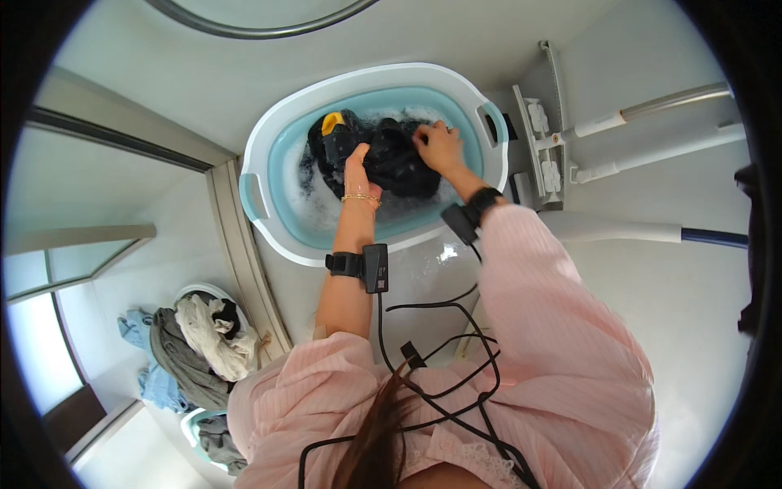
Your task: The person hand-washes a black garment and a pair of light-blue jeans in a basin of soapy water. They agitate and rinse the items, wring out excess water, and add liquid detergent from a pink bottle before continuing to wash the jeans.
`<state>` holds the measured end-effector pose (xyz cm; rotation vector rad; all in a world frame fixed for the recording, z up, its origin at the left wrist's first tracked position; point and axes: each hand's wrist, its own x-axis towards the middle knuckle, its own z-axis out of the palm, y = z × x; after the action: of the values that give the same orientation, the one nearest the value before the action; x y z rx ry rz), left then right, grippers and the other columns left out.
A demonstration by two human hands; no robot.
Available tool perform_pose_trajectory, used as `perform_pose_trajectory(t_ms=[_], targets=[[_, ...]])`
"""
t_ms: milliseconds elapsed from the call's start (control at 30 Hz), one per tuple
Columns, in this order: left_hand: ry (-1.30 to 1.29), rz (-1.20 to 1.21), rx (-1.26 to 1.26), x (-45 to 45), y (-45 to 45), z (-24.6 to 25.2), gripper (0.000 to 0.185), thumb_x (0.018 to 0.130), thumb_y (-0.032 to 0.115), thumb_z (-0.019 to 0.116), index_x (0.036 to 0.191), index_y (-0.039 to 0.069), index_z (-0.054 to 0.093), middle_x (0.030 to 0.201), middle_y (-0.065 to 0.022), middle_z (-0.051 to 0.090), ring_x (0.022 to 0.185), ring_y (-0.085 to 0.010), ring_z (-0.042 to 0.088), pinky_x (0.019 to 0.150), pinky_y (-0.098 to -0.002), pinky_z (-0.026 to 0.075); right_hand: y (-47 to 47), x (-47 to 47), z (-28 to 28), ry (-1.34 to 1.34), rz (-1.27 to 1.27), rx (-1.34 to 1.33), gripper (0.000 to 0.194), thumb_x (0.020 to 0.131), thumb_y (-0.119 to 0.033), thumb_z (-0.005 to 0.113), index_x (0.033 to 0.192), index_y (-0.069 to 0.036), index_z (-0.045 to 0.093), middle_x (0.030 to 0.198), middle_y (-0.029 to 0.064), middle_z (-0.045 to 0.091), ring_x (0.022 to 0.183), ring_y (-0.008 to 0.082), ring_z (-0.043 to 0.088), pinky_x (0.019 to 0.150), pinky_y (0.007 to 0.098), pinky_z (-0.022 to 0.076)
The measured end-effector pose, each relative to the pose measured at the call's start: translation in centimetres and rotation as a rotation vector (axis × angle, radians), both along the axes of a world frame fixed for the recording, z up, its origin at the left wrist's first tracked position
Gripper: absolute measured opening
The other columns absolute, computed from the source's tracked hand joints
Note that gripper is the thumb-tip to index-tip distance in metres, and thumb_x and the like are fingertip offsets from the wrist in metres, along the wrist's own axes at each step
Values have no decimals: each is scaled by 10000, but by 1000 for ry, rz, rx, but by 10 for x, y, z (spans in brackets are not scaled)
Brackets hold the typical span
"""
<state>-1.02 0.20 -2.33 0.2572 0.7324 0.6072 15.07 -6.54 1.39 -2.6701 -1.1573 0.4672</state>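
A white-rimmed plastic washtub point(360, 77) with a light blue inside holds soapy water. In it lies a wet black garment point(403, 162) with a yellow patch point(332, 123) near its left end. My left hand point(360, 171), wearing a gold bracelet point(361, 197), is on the garment's front side, thumb up against the cloth and its other fingers hidden beneath. At the garment's right end, my right hand point(441, 147) has its fingers bent at the dark cloth among the suds. Whether those fingers pinch the fabric is not plain.
Black cables point(455, 305) run from boxes strapped to both forearms. Mop heads point(540, 147) and white poles point(666, 150) stand at the right. Left of a door frame point(247, 250), a basket piled with clothes point(214, 342) and a second basket point(190, 428) stand.
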Motion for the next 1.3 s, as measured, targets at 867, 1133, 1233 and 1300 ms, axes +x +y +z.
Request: perform_pose_trajectory(t_ms=[867, 1133, 1233, 1300], targets=[[658, 149, -173, 17, 14, -69, 715, 622, 334, 861, 1150, -76, 610, 1090, -138, 655, 912, -250, 639, 795, -400, 512, -3, 23, -45, 657, -233, 369, 521, 721, -294, 743, 1173, -56, 642, 1087, 165, 639, 998, 302, 604, 869, 353, 513], [1001, -409, 55, 22, 16, -120, 659, 822, 495, 704, 1228, -19, 622, 1123, -203, 638, 975, -334, 626, 835, -466, 490, 35, -11, -95, 275, -43, -31, 559, 650, -340, 823, 1156, -140, 693, 1138, 193, 676, 1023, 357, 651, 863, 442, 542], [740, -177, -36, 21, 23, -90, 635, 866, 476, 703, 1276, 8, 574, 1025, -170, 623, 906, -297, 601, 770, -457, 484, 21, -20, -51, 472, -27, 227, 350, 652, -263, 803, 974, -144, 735, 1025, 157, 695, 944, 350, 664, 797, 432, 533], [209, -93, -92, 10, 21, -71, 676, 858, 502, 706, 1314, 24, 561, 1129, -194, 614, 990, -297, 589, 828, -459, 489, -2, -47, -21, 321, 229, 496, 207, 737, -255, 786, 870, -115, 710, 899, 100, 664, 844, 319, 658, 766, 398, 524]])
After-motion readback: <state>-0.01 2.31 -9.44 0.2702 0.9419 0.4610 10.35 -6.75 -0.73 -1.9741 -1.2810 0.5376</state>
